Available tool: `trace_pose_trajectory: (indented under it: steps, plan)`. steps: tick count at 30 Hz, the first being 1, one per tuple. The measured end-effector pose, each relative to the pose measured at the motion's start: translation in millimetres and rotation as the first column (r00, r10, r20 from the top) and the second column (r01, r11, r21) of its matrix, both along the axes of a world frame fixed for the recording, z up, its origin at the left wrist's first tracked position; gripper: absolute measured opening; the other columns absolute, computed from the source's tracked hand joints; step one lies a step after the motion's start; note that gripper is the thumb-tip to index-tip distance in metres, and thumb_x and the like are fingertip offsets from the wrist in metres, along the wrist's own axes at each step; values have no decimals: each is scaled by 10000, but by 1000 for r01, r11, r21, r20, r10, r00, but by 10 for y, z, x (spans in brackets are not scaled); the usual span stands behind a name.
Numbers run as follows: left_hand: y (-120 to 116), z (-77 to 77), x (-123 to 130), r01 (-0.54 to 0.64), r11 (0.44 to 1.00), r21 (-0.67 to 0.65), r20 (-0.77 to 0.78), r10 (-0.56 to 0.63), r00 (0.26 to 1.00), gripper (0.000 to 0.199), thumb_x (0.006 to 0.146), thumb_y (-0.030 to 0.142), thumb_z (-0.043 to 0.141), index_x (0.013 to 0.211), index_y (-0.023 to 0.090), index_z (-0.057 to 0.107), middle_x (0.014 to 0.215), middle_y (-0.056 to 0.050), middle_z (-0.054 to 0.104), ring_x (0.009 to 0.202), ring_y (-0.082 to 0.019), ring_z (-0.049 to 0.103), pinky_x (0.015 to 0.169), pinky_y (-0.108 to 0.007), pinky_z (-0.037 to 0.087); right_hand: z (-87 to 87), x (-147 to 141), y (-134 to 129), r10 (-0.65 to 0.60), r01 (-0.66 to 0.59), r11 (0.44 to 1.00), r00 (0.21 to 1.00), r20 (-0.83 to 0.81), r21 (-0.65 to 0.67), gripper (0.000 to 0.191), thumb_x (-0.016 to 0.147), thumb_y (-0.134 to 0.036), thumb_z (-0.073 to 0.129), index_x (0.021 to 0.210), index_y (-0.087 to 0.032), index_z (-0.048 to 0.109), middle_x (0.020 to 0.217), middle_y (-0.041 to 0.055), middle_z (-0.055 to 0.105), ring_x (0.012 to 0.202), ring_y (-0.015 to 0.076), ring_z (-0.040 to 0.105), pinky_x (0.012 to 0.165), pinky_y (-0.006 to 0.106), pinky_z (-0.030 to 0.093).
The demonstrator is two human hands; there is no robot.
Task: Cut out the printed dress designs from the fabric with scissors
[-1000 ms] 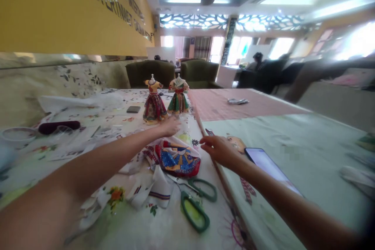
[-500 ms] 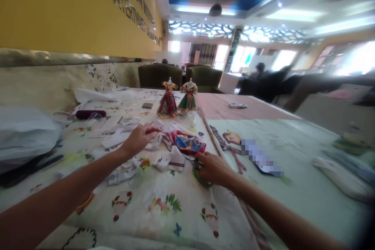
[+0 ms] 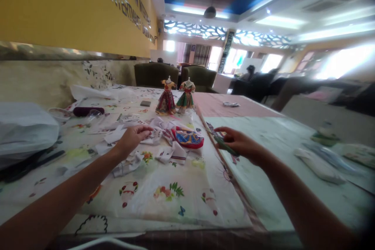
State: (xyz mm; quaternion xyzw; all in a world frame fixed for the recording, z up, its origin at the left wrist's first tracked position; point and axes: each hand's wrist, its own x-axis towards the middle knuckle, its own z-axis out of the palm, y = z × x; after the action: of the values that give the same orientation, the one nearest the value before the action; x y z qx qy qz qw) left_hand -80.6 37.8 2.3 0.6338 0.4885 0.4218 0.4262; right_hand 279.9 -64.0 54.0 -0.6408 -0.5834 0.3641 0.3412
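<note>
My left hand is closed in a pinch over a heap of white cloth scraps; what lies between its fingertips is too small to make out. Green-handled scissors are gripped in my right hand, above the seam between the two table covers, blades pointing away. Between my hands lies a red and blue patterned cloth piece with a rounded edge. A white strip with a dark stripe sits just below it. Patterned trim under the right hand is mostly hidden.
Two miniature dress forms, one in a red-skirted dress and one in a green dress, stand behind the scraps. A white bag and a dark purple case lie left. A white bundle rests right.
My right hand has lifted the scissors away from the red and blue piece, to the right and farther out. My left hand stays by the scraps. The view has shifted slightly.
</note>
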Motion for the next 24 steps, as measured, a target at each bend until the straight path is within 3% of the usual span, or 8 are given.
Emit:
trace_pose_trajectory:
  steps: [2, 6, 10, 15, 20, 24]
  plan:
    - [17, -26, 54, 10, 1000, -9, -10, -10, 1000, 422, 668, 429, 705, 986, 157, 755, 909, -85, 766, 867, -236, 674, 824, -370, 495, -73, -46, 103, -31, 41, 999, 971, -237, 36, 642, 664, -497, 800, 1199, -195, 615, 652, -45, 546, 498, 130, 493, 461, 248, 365]
    - [32, -28, 200, 34, 999, -17, -40, -34, 999, 439, 678, 428, 680, 1006, 144, 747, 901, -83, 746, 814, -211, 649, 772, -350, 492, -308, -210, 427, 1, 59, 991, 894, -448, 119, 644, 686, -740, 695, 1023, -198, 607, 671, -33, 544, 475, 118, 484, 452, 257, 380]
    - [32, -19, 338, 62, 997, -41, -91, -66, 994, 446, 701, 434, 658, 1029, 139, 726, 864, -61, 714, 739, -182, 615, 728, -336, 494, -580, -271, 647, 61, 67, 977, 822, -567, 201, 696, 637, -749, 758, 1064, -220, 608, 710, -27, 596, 513, 125, 536, 457, 247, 412]
    - [65, -164, 440, 86, 996, -37, -169, -91, 981, 349, 717, 408, 651, 952, 154, 701, 831, -32, 679, 729, -179, 587, 692, -310, 456, -841, -154, 633, 88, 70, 971, 783, -616, 228, 643, 670, -647, 821, 1091, -198, 637, 721, -4, 656, 505, 119, 540, 440, 232, 402]
    - [11, -343, 544, 134, 991, -3, -263, -130, 956, 293, 775, 417, 633, 912, 167, 699, 885, -46, 691, 801, -203, 588, 766, -329, 434, -803, -128, 555, 115, 47, 970, 774, -623, 238, 642, 694, -634, 820, 1123, -189, 648, 741, 13, 686, 525, 122, 517, 475, 252, 420]
    - [-86, -395, 616, 277, 957, 85, -471, -206, 858, 345, 755, 443, 693, 960, 166, 705, 947, -73, 682, 837, -226, 586, 766, -341, 426, -708, -234, 508, 131, 2, 974, 811, -570, 227, 645, 700, -654, 802, 1103, -173, 653, 648, -14, 633, 518, 122, 488, 464, 244, 396]
